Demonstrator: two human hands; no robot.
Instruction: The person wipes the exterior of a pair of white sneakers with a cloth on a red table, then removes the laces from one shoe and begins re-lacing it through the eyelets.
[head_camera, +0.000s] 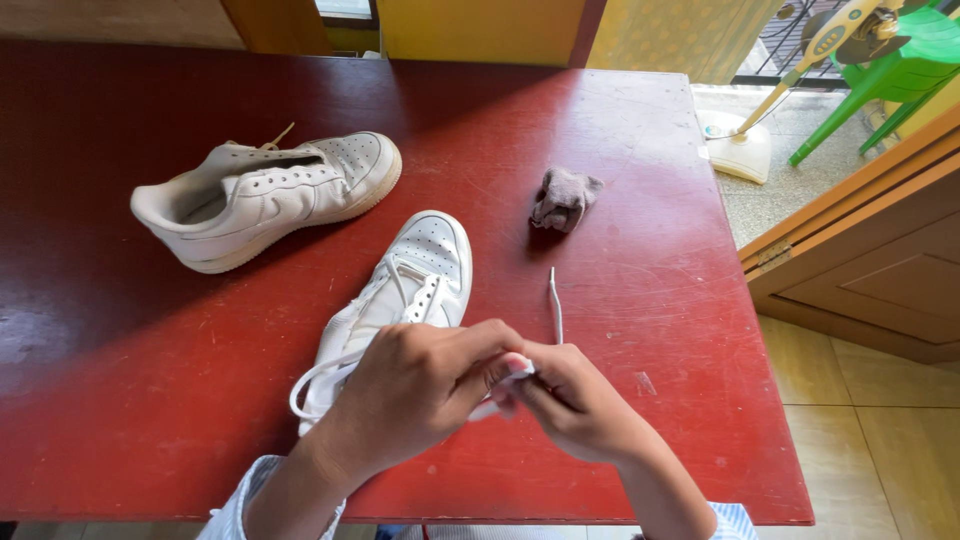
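Both hands pinch a white shoelace (553, 305) over the near sneaker (405, 300): left hand (420, 385), right hand (570, 400). Crumpled grey cloth (564, 198) at one o'clock, second sneaker (262, 195) at eleven, on the red table (650, 300)

Home interior, likely room opening onto balcony or porch. Worn red-painted wooden table (640, 200), scratched top, serves as work surface. Tiled floor (880, 450), beige. Wooden cabinet or door panel (870, 260) at right edge. Yellow wall (480, 28) and patterned curtain (680, 35) behind table. Beyond doorway: pedestal fan (745, 140) lying tilted, green plastic chair (900, 60), dark railing (775, 40). Pair of white sneakers (270, 195), crumpled grey cloth (563, 198) on table: domestic, not commercial.
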